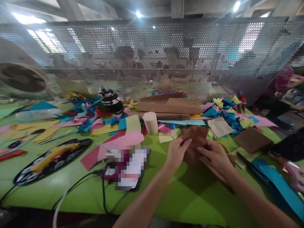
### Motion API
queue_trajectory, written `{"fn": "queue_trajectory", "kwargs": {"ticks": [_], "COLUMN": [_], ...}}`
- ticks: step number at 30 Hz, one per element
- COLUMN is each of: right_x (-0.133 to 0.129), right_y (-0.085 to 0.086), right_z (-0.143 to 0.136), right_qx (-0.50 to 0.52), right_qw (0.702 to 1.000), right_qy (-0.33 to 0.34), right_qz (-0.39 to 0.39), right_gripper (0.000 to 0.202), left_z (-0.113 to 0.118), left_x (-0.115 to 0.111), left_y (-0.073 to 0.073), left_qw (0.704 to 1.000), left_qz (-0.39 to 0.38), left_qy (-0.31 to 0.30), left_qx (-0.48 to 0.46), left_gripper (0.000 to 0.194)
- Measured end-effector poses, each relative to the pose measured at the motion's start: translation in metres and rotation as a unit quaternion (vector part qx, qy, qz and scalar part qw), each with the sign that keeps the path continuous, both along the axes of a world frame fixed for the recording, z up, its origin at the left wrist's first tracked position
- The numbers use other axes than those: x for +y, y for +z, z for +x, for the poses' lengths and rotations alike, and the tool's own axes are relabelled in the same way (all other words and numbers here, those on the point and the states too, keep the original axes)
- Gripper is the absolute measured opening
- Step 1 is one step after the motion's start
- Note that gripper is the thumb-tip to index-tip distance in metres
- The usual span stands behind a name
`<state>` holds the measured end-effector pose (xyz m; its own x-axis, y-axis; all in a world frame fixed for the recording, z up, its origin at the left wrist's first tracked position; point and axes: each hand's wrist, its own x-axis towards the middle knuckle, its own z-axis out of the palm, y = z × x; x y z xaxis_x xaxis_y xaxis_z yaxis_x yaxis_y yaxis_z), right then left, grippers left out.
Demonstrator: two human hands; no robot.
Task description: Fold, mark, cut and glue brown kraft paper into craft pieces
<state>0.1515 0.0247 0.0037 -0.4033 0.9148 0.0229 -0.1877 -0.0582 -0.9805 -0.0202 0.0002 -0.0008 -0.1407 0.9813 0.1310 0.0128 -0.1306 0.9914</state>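
Between my two hands is a sheet of brown paper (198, 136), raised above the green table (163, 202). My left hand (178, 150) pinches its left side between thumb and fingers. On the right side, my right hand (213, 155) grips the same sheet, thumb on top. More brown paper shows under the right hand and wrist, partly hidden by them. A yellow ring (224, 147), perhaps tape, lies just beyond the right hand. Left of the sheet stands a pale cylinder (150, 123).
A phone (133, 169) and cables lie left of my arms. Folded brown paper (168, 106) rests before the perforated screen (156, 69). Coloured paper scraps, a black-and-yellow glue gun (54, 158) and scissors (26, 136) are left; blue paper (280, 180) is right. A person sits far right.
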Motion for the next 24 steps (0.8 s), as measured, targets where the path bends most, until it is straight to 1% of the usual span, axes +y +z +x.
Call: {"fn": "queue_trajectory", "kwargs": {"ticks": [3,8,12,14,17,20,24], "right_x": [0.001,0.001,0.001,0.002,0.002,0.002,0.001], "right_y": [-0.005,-0.023,-0.027,-0.025,-0.018,-0.008,0.0], "right_z": [-0.002,-0.003,-0.002,-0.001,-0.002,-0.003,-0.003], "right_qx": [0.01,-0.003,-0.031,-0.038,-0.017,0.018,0.016], "right_qw": [1.0,0.999,0.999,0.999,1.0,1.0,0.999], "right_qy": [0.001,0.031,0.01,0.002,-0.004,-0.003,-0.022], "right_qz": [-0.001,-0.014,0.001,0.007,0.003,-0.021,-0.03], "right_gripper": [0.026,0.027,0.026,0.026,0.028,0.03,0.033], "left_z": [0.002,0.003,0.002,0.002,0.003,0.003,0.002], "left_x": [0.001,0.001,0.001,0.0,-0.001,-0.003,-0.006], "left_y": [0.001,0.001,0.001,0.0,-0.001,0.0,0.002], "left_qw": [1.0,0.998,0.997,0.998,0.995,0.981,0.963], "left_qz": [-0.008,-0.007,-0.006,0.0,0.032,0.08,0.119], "left_qy": [0.012,0.044,0.041,0.047,0.07,0.083,0.09], "left_qx": [-0.02,-0.054,-0.062,-0.033,0.06,0.156,0.225], "left_gripper": [0.032,0.03,0.031,0.03,0.028,0.028,0.03]}}
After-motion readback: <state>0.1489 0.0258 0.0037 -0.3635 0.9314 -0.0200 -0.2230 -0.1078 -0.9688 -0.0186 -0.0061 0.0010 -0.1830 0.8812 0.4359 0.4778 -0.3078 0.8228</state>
